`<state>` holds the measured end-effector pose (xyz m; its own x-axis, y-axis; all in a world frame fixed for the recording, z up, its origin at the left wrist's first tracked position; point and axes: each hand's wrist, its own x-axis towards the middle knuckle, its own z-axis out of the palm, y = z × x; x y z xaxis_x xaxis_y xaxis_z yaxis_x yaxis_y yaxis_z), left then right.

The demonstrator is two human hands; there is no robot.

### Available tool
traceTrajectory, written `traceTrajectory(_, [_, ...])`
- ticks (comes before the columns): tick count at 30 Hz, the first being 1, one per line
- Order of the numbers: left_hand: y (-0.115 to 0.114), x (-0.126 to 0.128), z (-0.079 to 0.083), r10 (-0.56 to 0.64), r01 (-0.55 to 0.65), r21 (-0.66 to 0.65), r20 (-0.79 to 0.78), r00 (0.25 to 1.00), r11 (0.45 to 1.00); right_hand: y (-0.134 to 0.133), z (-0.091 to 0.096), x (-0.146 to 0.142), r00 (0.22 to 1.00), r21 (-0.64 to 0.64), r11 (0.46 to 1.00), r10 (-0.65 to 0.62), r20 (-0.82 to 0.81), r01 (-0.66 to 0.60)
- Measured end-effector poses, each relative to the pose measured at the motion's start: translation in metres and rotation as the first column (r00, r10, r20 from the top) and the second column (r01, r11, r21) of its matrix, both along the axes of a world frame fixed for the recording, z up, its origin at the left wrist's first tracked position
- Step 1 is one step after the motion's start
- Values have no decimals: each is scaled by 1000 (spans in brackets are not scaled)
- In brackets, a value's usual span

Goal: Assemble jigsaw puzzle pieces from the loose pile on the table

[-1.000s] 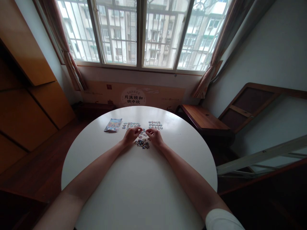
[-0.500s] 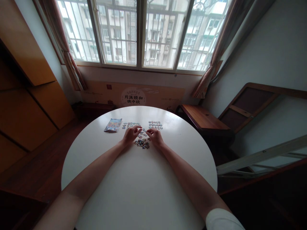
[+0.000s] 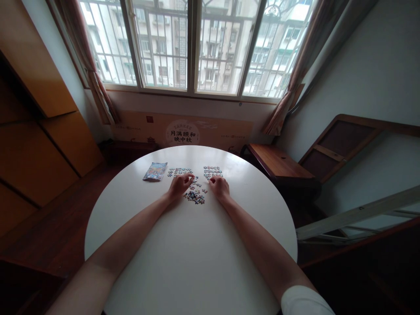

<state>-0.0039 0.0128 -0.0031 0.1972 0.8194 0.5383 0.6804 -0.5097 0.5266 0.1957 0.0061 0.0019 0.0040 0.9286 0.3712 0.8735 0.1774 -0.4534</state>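
Small jigsaw pieces lie between my hands: a dense pile (image 3: 194,197) nearest me and a few loose pieces (image 3: 197,185) just beyond it. My left hand (image 3: 179,184) rests left of the loose pieces, thumb and forefinger brought together; anything between them is too small to make out. Farther right, my right hand (image 3: 219,187) is closed with its fingertips at the near edge of the right group of laid-out pieces (image 3: 212,170). Whatever it pinches is hidden. Behind my left hand sits another group of laid-out pieces (image 3: 180,170), partly covered by the fingers.
A colourful printed packet (image 3: 155,171) lies left of the pieces on the round white table (image 3: 193,253). Beyond the table are a printed cardboard panel (image 3: 210,127) under the window and a low wooden table (image 3: 278,159) at the right.
My right hand has moved right, from the loose pieces to the right group, and its fingers have closed. My left hand stays nearly in place, its thumb and forefinger closer together.
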Motion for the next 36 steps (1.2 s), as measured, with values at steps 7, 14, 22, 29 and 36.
traceTrajectory(7, [-1,0,1,-15,15,-11,-10,1000,1000,3,-5,0,999,34,999,21,-32,-20])
traceTrajectory(14, [-1,0,0,-15,15,1,-18,1000,1000,3,-7,-1,995,42,994,98,1,-98])
traceTrajectory(22, [-1,0,0,-18,18,7,-17,1000,1000,2,-6,-1,994,51,993,107,29,-109])
traceTrajectory(29, [-2,0,2,-23,23,-4,-23,999,1000,7,-11,-1,986,113,980,165,19,-166])
traceTrajectory(36, [-3,1,2,-18,18,-3,-34,999,1000,7,-11,-3,971,101,966,236,32,-238])
